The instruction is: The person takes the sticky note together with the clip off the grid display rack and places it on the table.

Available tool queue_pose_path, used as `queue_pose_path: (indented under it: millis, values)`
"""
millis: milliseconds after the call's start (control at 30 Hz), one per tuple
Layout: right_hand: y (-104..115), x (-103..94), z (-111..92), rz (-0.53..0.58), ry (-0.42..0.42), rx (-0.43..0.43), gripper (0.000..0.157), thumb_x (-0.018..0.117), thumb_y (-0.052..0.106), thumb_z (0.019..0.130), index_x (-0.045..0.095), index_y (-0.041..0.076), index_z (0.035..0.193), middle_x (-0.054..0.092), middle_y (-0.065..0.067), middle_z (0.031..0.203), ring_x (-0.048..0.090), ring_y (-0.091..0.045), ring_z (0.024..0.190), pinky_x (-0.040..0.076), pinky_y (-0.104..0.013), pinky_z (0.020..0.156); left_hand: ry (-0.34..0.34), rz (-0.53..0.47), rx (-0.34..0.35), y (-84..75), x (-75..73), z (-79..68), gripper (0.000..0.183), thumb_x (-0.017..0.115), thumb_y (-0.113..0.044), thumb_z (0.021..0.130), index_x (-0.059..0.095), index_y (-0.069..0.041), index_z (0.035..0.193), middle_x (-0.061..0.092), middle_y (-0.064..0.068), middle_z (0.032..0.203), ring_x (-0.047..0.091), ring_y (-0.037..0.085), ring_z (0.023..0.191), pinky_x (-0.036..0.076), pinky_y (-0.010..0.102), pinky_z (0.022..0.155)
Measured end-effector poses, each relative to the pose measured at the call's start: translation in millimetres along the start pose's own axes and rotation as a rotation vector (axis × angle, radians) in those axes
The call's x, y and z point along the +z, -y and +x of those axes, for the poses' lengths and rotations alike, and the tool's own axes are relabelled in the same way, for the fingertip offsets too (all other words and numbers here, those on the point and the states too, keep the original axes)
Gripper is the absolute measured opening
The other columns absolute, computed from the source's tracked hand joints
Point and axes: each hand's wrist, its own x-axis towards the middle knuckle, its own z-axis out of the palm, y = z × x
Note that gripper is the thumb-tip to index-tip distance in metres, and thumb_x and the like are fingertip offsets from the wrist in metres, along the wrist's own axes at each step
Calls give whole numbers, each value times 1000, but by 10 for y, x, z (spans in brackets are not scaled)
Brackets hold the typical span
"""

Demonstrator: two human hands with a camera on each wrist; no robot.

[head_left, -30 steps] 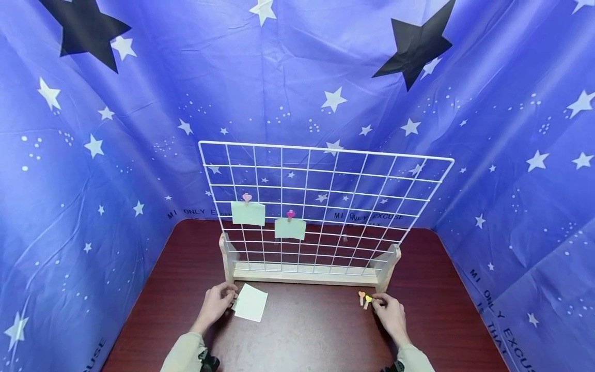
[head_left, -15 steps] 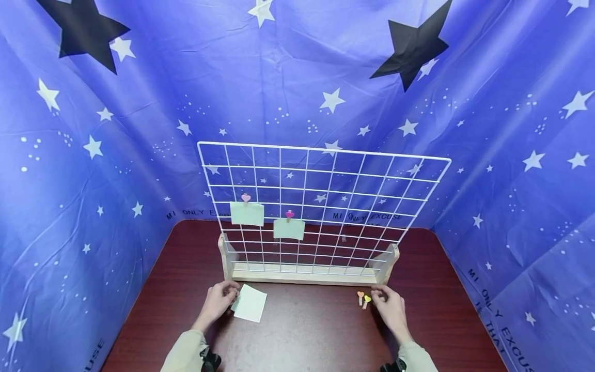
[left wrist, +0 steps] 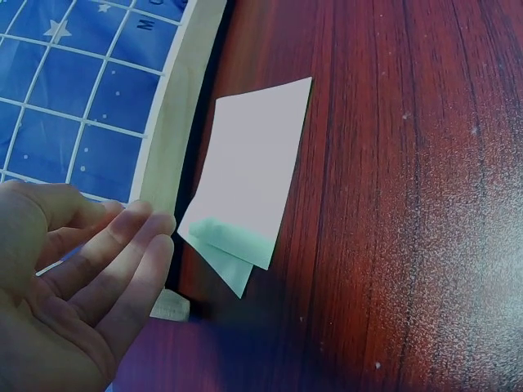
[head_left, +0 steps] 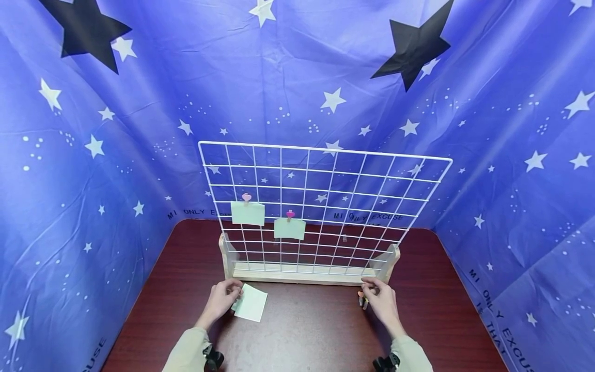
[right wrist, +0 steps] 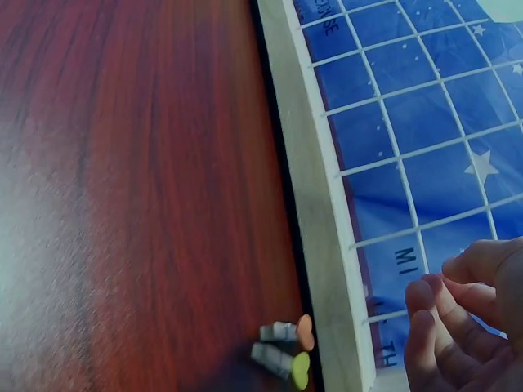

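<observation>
Two overlapping pale green paper notes (head_left: 251, 305) lie on the table by the left end of a wire grid stand. My left hand (head_left: 222, 299) is at their left edge; in the left wrist view its bent fingers (left wrist: 151, 261) appear beside the notes, gripping nothing. On the right, my right hand (head_left: 383, 304) hovers over two small heart-topped clothespins, one orange (right wrist: 304, 332) and one yellow (right wrist: 300, 371). Its thumb and index finger are close together, and no object shows between them. From the head view, the hand partly covers the clothespins.
The white wire grid (head_left: 325, 150) stands upright in a wooden base (head_left: 302, 279). Two green notes hang on it, a left one (head_left: 248, 214) and a lower one (head_left: 290, 229), each under a pink heart clothespin. Blue starry curtains (head_left: 279, 77) surround the table.
My right hand has moved left and forward, from beside the clothespins to over them. My left hand has shifted slightly right toward the notes.
</observation>
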Motion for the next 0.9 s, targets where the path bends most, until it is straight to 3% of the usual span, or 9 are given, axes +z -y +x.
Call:
queue_pose_path:
  millis: [167,367,600,733,900]
  values:
    - [126,64,64,92,21,-1,16,64,-4,86,69,-5,101,68,-14,81,65,-16,58,52,-20,53,6,12,14,-4,24,6,16,57,12,79,67,5,90,66,3,70,64,19,59,52,24,54]
    - [314,206,181,75,4,-109,15,66,-4,83,70,-4,98,68,-10,79,60,-10,59,47,-17,54,22,-72,12,-38,45,24,17,56,13,80,66,7,93,68,9,73,64,18,61,55,27,56]
    - [513,339,294,133,26,-169,15,65,-5,83,70,-5,97,69,-11,77,66,-28,61,48,-15,53,27,-137,173,-66,44,29,18,53,10,79,64,10,92,67,4,72,62,11,59,53,27,51]
    - [630,367,334,159,47,-179,14,66,-4,85,69,-6,98,69,-15,79,66,-36,63,47,-15,54,31,-128,92,-102,35,55,17,55,11,80,66,10,93,68,6,73,63,13,60,55,29,54]
    - [765,379,366,185,67,-170,14,67,-3,86,69,-5,99,69,-19,82,66,-28,63,46,-14,54,37,-115,3,-152,29,76,17,57,15,81,66,9,94,69,14,76,65,18,62,56,33,58]
